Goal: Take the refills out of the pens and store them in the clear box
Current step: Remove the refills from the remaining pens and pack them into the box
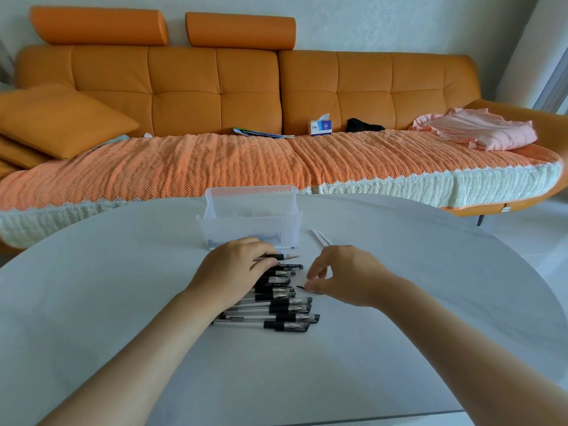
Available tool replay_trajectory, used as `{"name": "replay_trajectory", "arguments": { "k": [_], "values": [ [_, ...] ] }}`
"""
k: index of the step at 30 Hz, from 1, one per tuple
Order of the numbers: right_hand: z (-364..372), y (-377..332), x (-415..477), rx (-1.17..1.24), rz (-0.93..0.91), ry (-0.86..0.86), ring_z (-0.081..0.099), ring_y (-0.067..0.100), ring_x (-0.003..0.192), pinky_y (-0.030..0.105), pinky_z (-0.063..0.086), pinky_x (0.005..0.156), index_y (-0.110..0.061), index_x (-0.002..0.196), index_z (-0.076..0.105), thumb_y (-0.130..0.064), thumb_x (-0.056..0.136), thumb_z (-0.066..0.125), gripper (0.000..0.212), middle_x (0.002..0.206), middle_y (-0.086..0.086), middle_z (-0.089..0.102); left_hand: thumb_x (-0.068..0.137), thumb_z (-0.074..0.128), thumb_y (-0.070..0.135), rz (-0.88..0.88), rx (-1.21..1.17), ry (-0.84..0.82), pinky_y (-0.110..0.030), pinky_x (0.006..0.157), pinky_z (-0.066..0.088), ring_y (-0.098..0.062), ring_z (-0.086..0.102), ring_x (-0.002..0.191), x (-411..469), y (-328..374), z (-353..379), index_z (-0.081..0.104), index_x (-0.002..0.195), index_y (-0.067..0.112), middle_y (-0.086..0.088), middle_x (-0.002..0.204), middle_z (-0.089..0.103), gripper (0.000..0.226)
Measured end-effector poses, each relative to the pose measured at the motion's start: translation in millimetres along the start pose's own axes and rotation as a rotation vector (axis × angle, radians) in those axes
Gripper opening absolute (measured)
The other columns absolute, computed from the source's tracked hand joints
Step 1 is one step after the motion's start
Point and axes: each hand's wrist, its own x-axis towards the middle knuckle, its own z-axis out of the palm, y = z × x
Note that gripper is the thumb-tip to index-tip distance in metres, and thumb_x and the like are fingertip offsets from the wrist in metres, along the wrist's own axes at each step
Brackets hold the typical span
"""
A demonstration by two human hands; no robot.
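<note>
Orange sofa [215, 87] is taking up the whole background, and the white counter [123, 302] in front of it is being used as the work surface. Plenty of bare top is being left open on both sides and toward the near edge, so room for moving isn't a worry.

The clear box [250, 222] is being kept at the far middle, lid open, just beyond the hands. A row of pens [285, 309] is being kept side by side between the forearms, long axes running left-right, tips to the right.

The left hand [233, 269] is being held over the far end of that row, fingers curled round one pen [284, 257], its bare tip pointing right toward the right hand [347, 275]. That hand is being held just beside the tips, and a small black piece [302, 287], probably a pen part, looks pinched between thumb and forefinger while the other fingers are being held spread.

A few loose refills [321, 239] are lying right of the box, not inside. Since the tip is being aimed at it, the right hand is probably the one to pull the refill out.
</note>
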Motion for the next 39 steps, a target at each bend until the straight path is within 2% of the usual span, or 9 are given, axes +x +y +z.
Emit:
{"name": "replay_trajectory", "arguments": {
  "k": [4, 8, 13, 21, 24, 28, 32, 36, 39],
  "values": [
    [7, 5, -1, 0.039, -0.014, 0.001, 0.058, -0.001, 0.086, 0.022, 0.049, 0.077, -0.04, 0.096, 0.072, -0.051, 0.084, 0.069, 0.017, 0.094, -0.021, 0.064, 0.092, 0.062, 0.037, -0.014, -0.028, -0.036, -0.028, 0.078, 0.05, -0.005, 0.059, 0.09, -1, -2, 2, 0.07, 0.104, 0.029, 0.017, 0.096, 0.065, 0.017],
    [6, 8, 0, 0.126, -0.01, 0.074, 0.054, -0.006, 0.071, 0.02, 0.046, 0.071, -0.037, 0.095, 0.066, -0.04, 0.088, 0.069, 0.008, 0.094, -0.022, 0.064, 0.092, 0.063, 0.036, 0.009, -0.032, -0.05, -0.021, 0.075, 0.045, -0.003, 0.057, 0.087, -2, 2, 4, 0.071, 0.104, 0.027, 0.022, 0.091, 0.06, 0.017],
    [4, 8, 3, 0.22, -0.035, 0.191, 0.055, -0.005, 0.074, 0.022, 0.047, 0.069, -0.039, 0.091, 0.06, -0.038, 0.088, 0.067, 0.008, 0.09, -0.02, 0.063, 0.091, 0.064, 0.036, 0.012, -0.046, -0.055, -0.025, 0.074, 0.048, -0.004, 0.057, 0.085, -2, 3, 4, 0.072, 0.102, 0.026, 0.019, 0.092, 0.063, 0.017],
    [8, 0, 6, 0.226, -0.093, 0.187, 0.051, -0.016, 0.068, 0.011, 0.033, 0.058, -0.041, 0.088, 0.059, -0.038, 0.088, 0.069, 0.01, 0.091, -0.018, 0.062, 0.09, 0.066, 0.036, 0.019, -0.072, -0.059, -0.025, 0.073, 0.048, -0.004, 0.057, 0.084, 0, 6, 6, 0.072, 0.101, 0.025, 0.016, 0.091, 0.065, 0.017],
    [9, -5, 6, 0.243, -0.122, 0.185, 0.053, -0.011, 0.068, 0.012, 0.034, 0.059, -0.043, 0.089, 0.059, -0.038, 0.088, 0.069, 0.011, 0.09, -0.019, 0.061, 0.09, 0.066, 0.034, 0.029, -0.098, -0.089, -0.024, 0.073, 0.048, -0.003, 0.058, 0.084, 0, 7, 7, 0.072, 0.101, 0.026, 0.018, 0.088, 0.063, 0.015],
    [9, -6, 7, 0.132, -0.066, 0.173, 0.055, 0.003, 0.072, 0.027, 0.046, 0.067, -0.04, 0.108, 0.065, -0.05, 0.092, 0.059, 0.02, 0.093, -0.019, 0.063, 0.094, 0.062, 0.027, 0.033, -0.12, -0.101, -0.023, 0.076, 0.044, -0.001, 0.056, 0.086, 1, 7, 7, 0.07, 0.109, 0.024, 0.02, 0.091, 0.06, 0.018],
    [8, -7, 5, -0.005, -0.129, 0.18, 0.059, 0.015, 0.08, 0.037, 0.051, 0.073, -0.03, 0.096, 0.069, -0.051, 0.096, 0.051, 0.028, 0.087, -0.006, 0.068, 0.095, 0.06, 0.024, 0.077, -0.099, -0.121, -0.031, 0.079, 0.047, -0.007, 0.056, 0.087, 2, 6, 7, 0.071, 0.109, 0.022, 0.011, 0.09, 0.061, 0.018],
    [10, -13, 5, 0.041, -0.2, 0.197, 0.056, 0.014, 0.075, 0.037, 0.048, 0.067, -0.022, 0.09, 0.069, -0.043, 0.098, 0.052, 0.028, 0.08, -0.004, 0.064, 0.09, 0.067, 0.019, 0.175, -0.069, -0.04, -0.033, 0.07, 0.048, -0.009, 0.055, 0.078, 2, 6, 3, 0.074, 0.102, 0.019, 0.008, 0.079, 0.06, 0.014],
    [10, -15, 5, 0.247, -0.122, 0.137, 0.047, 0.008, 0.056, 0.028, 0.038, 0.054, -0.016, 0.084, 0.069, -0.037, 0.098, 0.056, 0.028, 0.063, -0.006, 0.058, 0.086, 0.071, 0.016, 0.216, -0.054, -0.009, -0.031, 0.067, 0.047, -0.01, 0.054, 0.076, 2, 7, -1, 0.075, 0.098, 0.019, 0.007, 0.075, 0.06, 0.013]
  ]
}}
